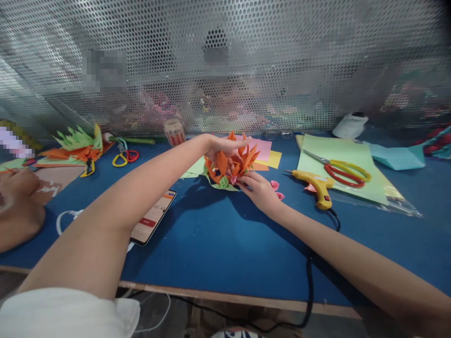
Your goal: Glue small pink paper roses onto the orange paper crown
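An orange folded-paper flower [221, 163] with pointed petals and green paper leaves [224, 184] at its base stands on the blue table. My left hand [225, 149] reaches over it from above, fingers curled down among the petals and gripping it; some fingertips are hidden. At the front of the base, my right hand [259, 188] pinches a small pink paper piece [233, 180] against the leaves. More pink folded pieces [276, 189] lie just behind my right wrist.
A yellow hot glue gun [317, 183] and scissors [347, 171] lie right, the scissors on green paper sheets [317, 145]. A phone [155, 218] lies beneath my left forearm. Another person's hand [21, 188] is far left. A perforated metal panel [246, 70] stands behind.
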Tool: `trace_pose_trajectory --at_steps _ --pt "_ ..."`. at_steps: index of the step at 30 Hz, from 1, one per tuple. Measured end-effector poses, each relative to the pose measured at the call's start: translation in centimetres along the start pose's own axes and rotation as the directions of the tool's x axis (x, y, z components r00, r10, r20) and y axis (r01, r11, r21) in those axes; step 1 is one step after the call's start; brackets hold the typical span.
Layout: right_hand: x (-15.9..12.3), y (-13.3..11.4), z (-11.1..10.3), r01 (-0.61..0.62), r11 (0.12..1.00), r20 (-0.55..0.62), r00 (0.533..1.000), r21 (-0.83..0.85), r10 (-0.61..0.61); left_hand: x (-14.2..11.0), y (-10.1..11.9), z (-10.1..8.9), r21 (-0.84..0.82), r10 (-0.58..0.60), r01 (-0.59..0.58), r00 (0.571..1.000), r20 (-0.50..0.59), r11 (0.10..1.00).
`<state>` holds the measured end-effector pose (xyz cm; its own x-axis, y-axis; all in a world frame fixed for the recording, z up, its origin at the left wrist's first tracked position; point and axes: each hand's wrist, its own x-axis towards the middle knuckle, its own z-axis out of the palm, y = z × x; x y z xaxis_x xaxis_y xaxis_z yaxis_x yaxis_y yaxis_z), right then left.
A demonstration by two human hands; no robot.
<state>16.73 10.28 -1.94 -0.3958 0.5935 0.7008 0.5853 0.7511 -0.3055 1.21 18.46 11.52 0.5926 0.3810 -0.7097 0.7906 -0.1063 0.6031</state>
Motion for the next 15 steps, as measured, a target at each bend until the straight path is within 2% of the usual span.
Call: trace_pose_trajectory --at_steps 8,15 --pt "0.3 -0.5 -0.4 -0.007 1.0 0.026 1.0 0.013 0.006 -0.1 0.4 0.2 0.042 -0.01 0.009 1.0 0.003 0.999" --pt "0.2 -0.7 -0.3 -0.02 0.996 0.016 1.0 -0.084 0.022 -1.2 0.5 0.0 0.076 -0.017 0.02 0.999 -0.045 0.997"
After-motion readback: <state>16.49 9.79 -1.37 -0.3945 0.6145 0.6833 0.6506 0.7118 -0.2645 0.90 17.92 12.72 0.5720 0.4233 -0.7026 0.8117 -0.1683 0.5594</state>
